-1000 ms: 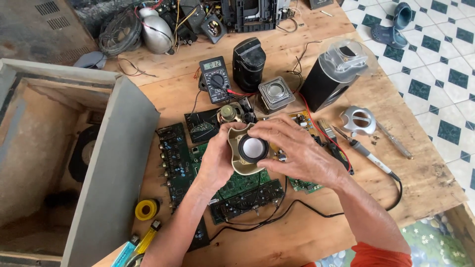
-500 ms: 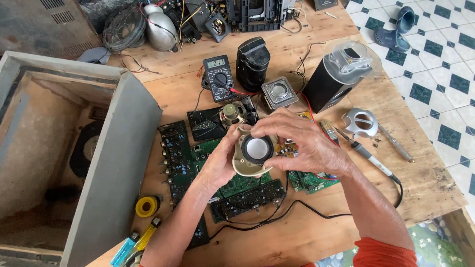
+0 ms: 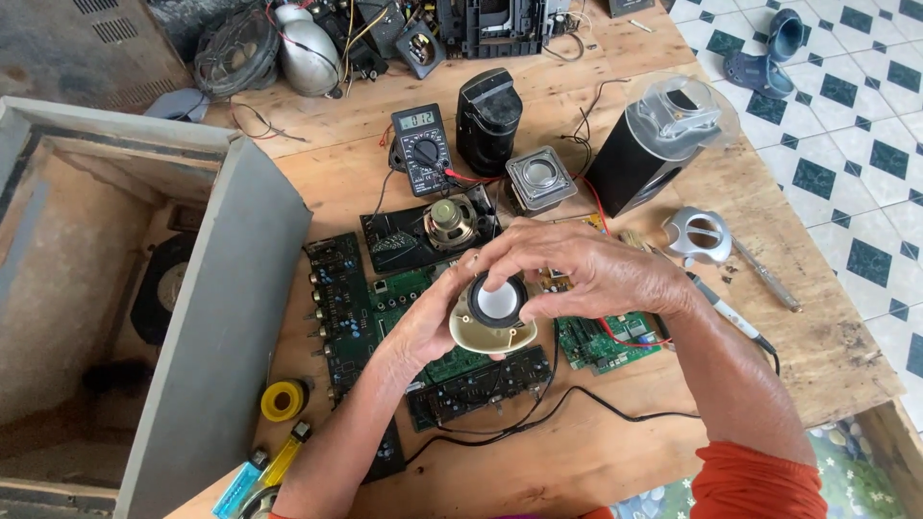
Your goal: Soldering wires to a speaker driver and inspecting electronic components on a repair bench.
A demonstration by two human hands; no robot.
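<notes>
Both hands hold a small round speaker (image 3: 492,315) above the green circuit boards (image 3: 404,317) on the wooden table (image 3: 615,452). The left hand (image 3: 428,322) cups its cream plastic rim from the side; the right hand (image 3: 586,274) closes its fingers over the top edge. The speaker's pale dome sits in a black ring. Behind lie a multimeter (image 3: 421,149), a loose speaker driver (image 3: 451,221) and a black speaker box (image 3: 636,168); a grey cabinet (image 3: 207,317) stands to the left.

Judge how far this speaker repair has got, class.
Done: the small round speaker driver in its cream housing is out and off the bench. In hand: left hand and right hand grip it. Left: green circuit boards lie bare; the black speaker cabinet stands apart.
</notes>
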